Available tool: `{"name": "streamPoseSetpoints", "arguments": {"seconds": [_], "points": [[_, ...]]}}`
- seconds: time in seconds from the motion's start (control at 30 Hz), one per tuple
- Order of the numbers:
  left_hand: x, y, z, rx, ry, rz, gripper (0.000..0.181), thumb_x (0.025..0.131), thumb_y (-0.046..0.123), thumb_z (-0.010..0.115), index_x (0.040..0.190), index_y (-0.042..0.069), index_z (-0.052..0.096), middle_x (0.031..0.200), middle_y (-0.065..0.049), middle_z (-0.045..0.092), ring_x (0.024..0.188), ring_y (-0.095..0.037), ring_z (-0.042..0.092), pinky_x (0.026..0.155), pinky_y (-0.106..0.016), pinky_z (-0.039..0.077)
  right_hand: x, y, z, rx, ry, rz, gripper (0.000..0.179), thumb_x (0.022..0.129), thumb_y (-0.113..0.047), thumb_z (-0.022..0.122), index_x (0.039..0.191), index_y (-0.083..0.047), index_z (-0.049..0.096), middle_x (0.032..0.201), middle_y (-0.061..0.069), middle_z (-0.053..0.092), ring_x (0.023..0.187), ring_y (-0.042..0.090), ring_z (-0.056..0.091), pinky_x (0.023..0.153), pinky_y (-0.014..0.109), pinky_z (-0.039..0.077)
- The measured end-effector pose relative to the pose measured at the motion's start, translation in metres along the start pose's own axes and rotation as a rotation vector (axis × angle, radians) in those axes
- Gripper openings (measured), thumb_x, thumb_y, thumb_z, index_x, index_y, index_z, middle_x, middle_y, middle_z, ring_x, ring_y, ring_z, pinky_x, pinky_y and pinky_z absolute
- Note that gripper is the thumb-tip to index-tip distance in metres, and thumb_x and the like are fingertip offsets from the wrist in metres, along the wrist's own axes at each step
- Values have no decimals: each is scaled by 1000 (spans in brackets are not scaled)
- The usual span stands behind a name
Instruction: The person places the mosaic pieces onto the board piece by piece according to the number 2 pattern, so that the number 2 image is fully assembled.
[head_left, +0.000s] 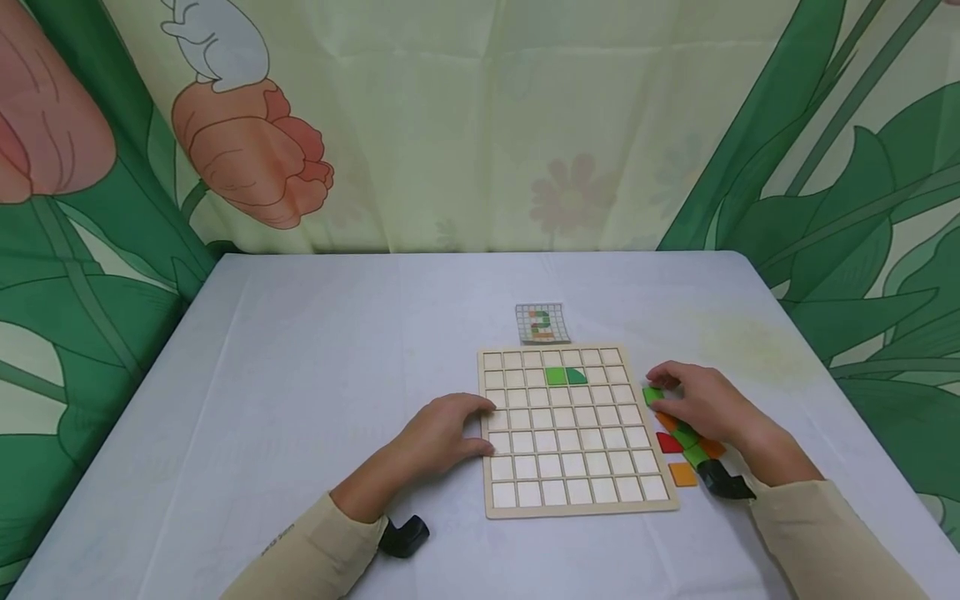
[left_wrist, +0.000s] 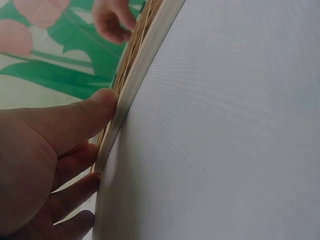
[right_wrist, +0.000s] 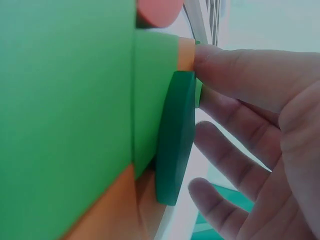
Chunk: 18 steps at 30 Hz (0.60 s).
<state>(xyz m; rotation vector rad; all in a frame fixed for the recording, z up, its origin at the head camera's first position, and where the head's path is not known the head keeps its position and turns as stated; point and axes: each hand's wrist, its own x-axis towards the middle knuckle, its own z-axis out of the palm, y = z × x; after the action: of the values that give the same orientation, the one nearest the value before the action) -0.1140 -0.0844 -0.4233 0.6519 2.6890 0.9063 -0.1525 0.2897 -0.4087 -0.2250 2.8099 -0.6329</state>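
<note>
A square wooden grid board (head_left: 577, 418) lies on the table, holding a light green square tile (head_left: 556, 377) and, to its right, a dark green rounded tile (head_left: 576, 377) in its second row. My left hand (head_left: 441, 429) rests against the board's left edge; in the left wrist view the thumb (left_wrist: 105, 100) and fingertips touch the frame's side. Just right of the board, my right hand (head_left: 705, 402) pinches a green square tile (head_left: 651, 396) between thumb and index finger. Its other fingers stay loosely spread in the right wrist view.
Beneath and beside the right hand lies a loose pile of tiles, among them a red tile (head_left: 670, 442), an orange square tile (head_left: 682, 475) and a dark green tile (right_wrist: 176, 137). Behind the board lies a small pattern card (head_left: 542, 323). A printed curtain (head_left: 465, 125) hangs beyond the table.
</note>
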Motion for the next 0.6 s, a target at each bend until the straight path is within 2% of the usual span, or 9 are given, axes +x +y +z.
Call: {"name": "streamPoseSetpoints", "arguments": {"seconds": [0.23,0.6], "points": [[-1,-1,0,-6,2,14,50,85,21,82,129,7,63,128,-5,64,127,-26,55,107,-42,43,-1,-2,0,-21,14,0,43,90,-21,74,124,1,63,117,23,64,105,38,53,89,57,52],[-2,-1,0,0,11,17,51,84,21,83,129,6,63,128,-6,64,127,-25,55,107,-42,44,0,-5,-4,-35,38,-7,48,92,-25,72,128,4,60,121,24,63,109,40,55,93,58,51]]}}
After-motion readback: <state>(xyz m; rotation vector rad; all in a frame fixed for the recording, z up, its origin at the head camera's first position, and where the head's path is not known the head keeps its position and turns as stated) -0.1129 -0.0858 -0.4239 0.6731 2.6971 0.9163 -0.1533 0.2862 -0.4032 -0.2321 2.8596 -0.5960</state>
